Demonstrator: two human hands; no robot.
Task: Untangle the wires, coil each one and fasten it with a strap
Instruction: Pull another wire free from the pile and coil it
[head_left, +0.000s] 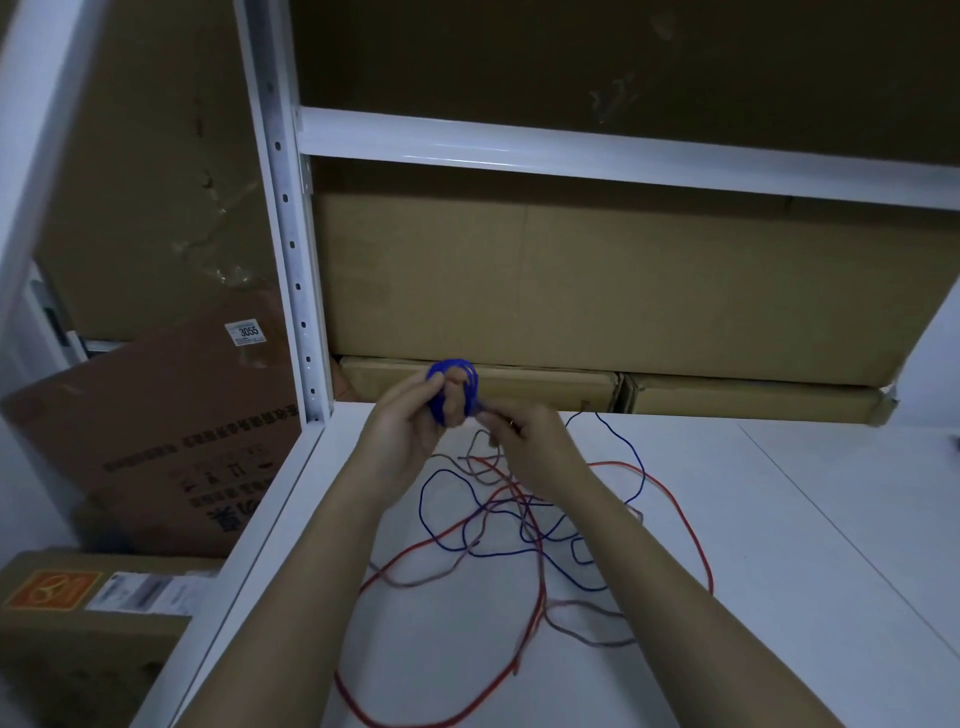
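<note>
You work over the white shelf board (753, 519), which carries the loose tangle so nothing hangs. Below your fingers lie the red wire (691, 525) and the grey wire (587, 623), crossed with the slack of the blue wire (636, 457). Your left hand (410, 421) holds the blue coil (453, 387), looped around its fingers to set the loop size. Your right hand (519, 434) pinches the strand just beside the coil, feeding it under tension.

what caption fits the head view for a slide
Left hand holds a blue wire coil while right hand feeds it; red wire and grey wire lie tangled.
</note>
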